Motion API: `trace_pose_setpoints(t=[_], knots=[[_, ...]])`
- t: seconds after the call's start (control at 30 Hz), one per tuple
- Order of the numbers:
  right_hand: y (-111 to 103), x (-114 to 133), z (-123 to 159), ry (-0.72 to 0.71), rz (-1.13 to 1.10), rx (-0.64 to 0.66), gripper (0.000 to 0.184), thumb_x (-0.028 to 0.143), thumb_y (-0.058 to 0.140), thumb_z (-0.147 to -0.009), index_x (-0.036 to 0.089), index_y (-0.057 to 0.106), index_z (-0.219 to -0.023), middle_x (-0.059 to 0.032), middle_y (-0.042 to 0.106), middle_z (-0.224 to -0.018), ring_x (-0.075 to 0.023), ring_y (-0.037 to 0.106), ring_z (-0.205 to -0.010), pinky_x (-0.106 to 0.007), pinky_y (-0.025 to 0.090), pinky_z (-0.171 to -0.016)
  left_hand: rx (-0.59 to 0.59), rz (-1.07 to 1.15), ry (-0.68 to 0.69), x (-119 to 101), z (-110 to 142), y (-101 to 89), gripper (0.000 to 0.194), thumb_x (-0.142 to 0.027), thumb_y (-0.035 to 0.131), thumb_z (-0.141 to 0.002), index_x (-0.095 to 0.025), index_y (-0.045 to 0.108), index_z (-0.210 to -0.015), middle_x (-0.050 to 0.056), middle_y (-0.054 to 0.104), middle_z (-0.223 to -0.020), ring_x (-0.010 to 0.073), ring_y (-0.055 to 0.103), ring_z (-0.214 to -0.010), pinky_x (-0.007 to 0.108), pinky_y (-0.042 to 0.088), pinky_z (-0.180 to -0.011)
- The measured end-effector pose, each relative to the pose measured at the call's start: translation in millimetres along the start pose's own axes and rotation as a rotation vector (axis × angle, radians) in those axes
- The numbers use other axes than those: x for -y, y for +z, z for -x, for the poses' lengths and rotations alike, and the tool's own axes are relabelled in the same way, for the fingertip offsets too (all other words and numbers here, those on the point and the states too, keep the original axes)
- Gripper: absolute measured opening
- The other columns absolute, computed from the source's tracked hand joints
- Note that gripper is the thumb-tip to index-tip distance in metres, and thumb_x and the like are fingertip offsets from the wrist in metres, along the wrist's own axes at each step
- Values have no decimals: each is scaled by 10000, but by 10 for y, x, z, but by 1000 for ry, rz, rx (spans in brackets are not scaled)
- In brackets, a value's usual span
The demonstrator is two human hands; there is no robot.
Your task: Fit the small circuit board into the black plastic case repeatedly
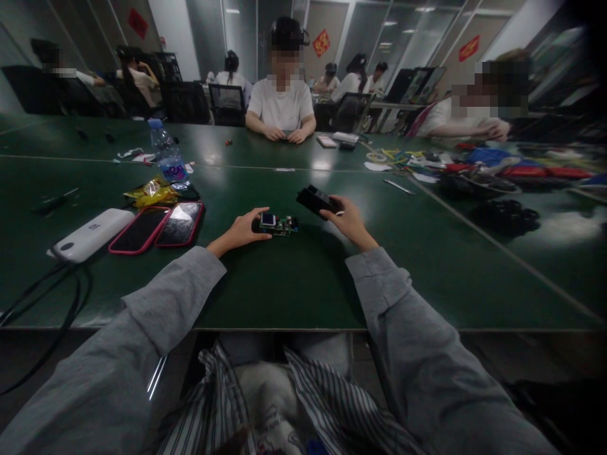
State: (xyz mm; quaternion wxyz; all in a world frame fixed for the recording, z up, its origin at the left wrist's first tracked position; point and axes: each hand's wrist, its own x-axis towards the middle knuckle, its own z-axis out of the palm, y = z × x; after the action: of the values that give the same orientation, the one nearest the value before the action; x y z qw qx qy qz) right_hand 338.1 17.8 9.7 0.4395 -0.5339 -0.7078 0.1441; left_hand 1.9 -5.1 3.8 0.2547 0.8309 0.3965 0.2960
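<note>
The green tabletop [279,287] spreads across the middle of the frame, its near edge running below both hands. At the right of the frame lies a loose heap of cables and bundles [502,165] in blue, red, yellow and black. A person in a white shirt [281,101] sits at the far side, top centre, both hands together on the tabletop. At the left of the frame, a white box-like device [92,235] lies beside two phones with red edges [140,230], which rest side by side. Behind the phones, a clear bottle with a blue cap [167,151] stands next to a crumpled yellow packet [152,191]. Near the centre, the right hand [351,222] is partly closed on a black case [315,200], thumb on the near side and fingers about its right end; the case is held at a slant, and whether it touches the tabletop cannot be told. The left hand [241,231] is curved in a wide pinch around the left end of a small green circuit board [279,225], fingers along the far edge and thumb along the near one. The board carries a little screen at its left end and lies just left of the case, apart from it. A slim pen-like stick [399,187] lies right of centre, short of the heap.
</note>
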Motion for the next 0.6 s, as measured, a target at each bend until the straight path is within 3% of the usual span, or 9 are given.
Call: trace_pose_setpoints(t=[0.1,0.27,0.6], knots=[[120,332,90,-161,-127,107,582,444,699,-777,212,526,-1282,-116,616,-1203,-276,607,-1040,-452,525,-847,-18,-8,8,30,-11,21,800,-429,747,-734,-257,372,-1419,140,545,-1374,322,573,-1212,535,416,-1022],[280,700,245,-317,-120,213,552,392,693,-809,235,516,-1308,-105,601,-1174,-260,595,-1011,-400,528,-780,-66,-23,3,79,-27,67,762,-425,775,-703,-224,424,-1349,127,642,-1218,302,631,-1111,497,474,-965],[407,580,240,-347,-76,283,550,335,660,-845,226,475,-1351,-127,581,-1257,-288,564,-1150,-487,481,-944,-83,-52,-20,53,-34,73,829,-484,790,-661,-193,416,-1341,160,591,-1296,334,592,-1176,527,448,-1002]])
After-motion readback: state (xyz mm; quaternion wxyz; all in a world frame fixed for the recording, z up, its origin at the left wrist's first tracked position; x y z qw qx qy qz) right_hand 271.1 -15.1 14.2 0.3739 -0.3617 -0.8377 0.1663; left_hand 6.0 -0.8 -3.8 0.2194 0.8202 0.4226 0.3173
